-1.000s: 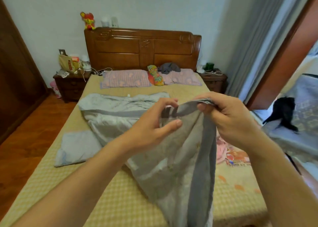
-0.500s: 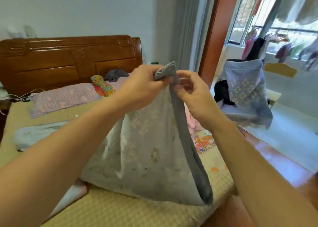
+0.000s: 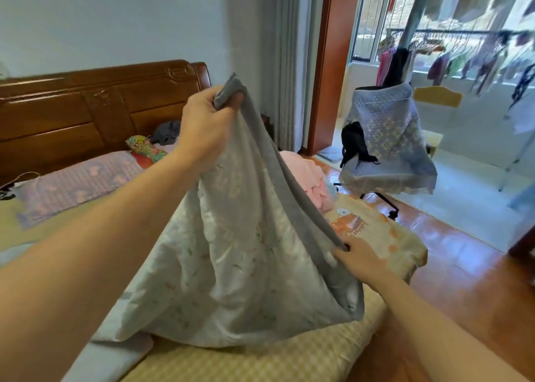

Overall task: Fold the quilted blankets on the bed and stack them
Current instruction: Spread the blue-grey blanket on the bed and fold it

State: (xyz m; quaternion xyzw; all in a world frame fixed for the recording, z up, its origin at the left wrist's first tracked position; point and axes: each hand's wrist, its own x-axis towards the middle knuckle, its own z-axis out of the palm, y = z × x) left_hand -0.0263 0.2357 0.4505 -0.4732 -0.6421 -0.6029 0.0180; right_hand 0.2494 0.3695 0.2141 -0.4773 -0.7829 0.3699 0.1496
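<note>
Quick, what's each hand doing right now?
Left hand: grips the raised corner of the grey quilted blanket.
Right hand: pinches the blanket's grey border lower down.

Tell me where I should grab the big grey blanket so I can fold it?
Grab the grey blanket along its darker grey border, coming from above. That band runs as a straight, firm edge from the corner pinched in the left hand down to the right hand, which grips it lower down. Probably slide your grip down that edge until you find the next corner.
</note>
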